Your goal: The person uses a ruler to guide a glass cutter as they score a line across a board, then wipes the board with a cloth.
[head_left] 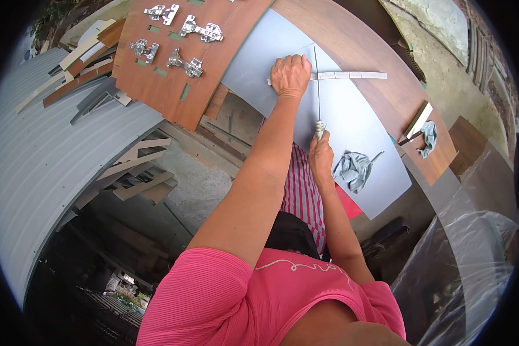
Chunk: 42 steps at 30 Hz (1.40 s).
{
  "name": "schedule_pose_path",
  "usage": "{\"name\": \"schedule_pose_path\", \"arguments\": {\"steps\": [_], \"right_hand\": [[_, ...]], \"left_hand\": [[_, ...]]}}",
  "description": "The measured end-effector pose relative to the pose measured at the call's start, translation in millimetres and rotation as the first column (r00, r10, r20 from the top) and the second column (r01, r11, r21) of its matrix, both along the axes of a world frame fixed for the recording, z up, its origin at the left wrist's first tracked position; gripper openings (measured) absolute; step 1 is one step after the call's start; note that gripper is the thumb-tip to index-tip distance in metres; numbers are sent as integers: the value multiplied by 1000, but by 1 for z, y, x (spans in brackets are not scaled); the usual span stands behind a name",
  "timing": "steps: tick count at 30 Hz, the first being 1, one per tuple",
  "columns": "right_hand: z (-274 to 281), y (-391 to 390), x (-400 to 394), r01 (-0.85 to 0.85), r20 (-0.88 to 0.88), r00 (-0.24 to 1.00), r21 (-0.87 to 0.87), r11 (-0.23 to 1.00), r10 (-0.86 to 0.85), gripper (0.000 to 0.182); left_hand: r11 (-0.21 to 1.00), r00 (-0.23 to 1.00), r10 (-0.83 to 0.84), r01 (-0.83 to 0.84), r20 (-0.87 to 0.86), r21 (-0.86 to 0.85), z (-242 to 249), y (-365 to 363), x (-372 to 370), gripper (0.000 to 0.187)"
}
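My left hand (291, 75) is closed and pressed down over a narrow pale strip (352, 75) with cross marks along it. The strip lies on a light blue-grey board (380, 167), its short left end poking out past my hand. My right hand (321, 153) is wrapped round the whitish handle of a saw (318, 92). Its thin blade, seen almost edge-on, points away from me and crosses the strip just right of my left hand. How deep the blade sits cannot be made out. A crumpled grey-blue cloth (354, 170) lies on the board near my right hand.
At the left, a brown panel (155, 86) with slots holds several metal cabinet hinges (202, 29). Along the right runs a brown board (380, 63) bearing a block (418, 119) and another cloth (428, 138). Wood offcuts (92, 57) pile on corrugated sheeting (46, 132); clear plastic (473, 242) hangs lower right.
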State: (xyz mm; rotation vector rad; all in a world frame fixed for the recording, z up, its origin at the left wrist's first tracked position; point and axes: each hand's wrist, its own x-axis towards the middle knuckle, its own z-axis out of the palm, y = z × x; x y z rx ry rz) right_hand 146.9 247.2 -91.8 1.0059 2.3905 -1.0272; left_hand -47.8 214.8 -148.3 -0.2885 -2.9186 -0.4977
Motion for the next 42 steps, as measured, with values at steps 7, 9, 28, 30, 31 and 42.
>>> {"name": "schedule_pose_path", "arguments": {"steps": [7,9,28,30,31,42], "right_hand": [[-8,23,-56,17,-21,1000,-23,1000,-18,22],[0,24,-53,19,-6,1000,-58,998,-20,22],[-6,5,-19,235,-23,970,-166,958,-242,14],[-6,4,-19,234,-57,968,-155,960,-246,13],[-7,6,-20,251,-64,963,-145,957,-263,13],[-10,-15,-22,315,-87,944,-51,948,-318,11]], "left_hand": [[998,1000,-19,20,24,-56,0,0,4,28],[997,997,-51,55,60,-58,0,4,4,28],[985,992,-14,35,126,-171,-1,7,13,39],[982,993,-8,29,114,-185,1,7,12,38],[985,993,-8,28,117,-170,1,7,12,38],[962,879,-268,223,394,158,18,-24,-4,35]]}}
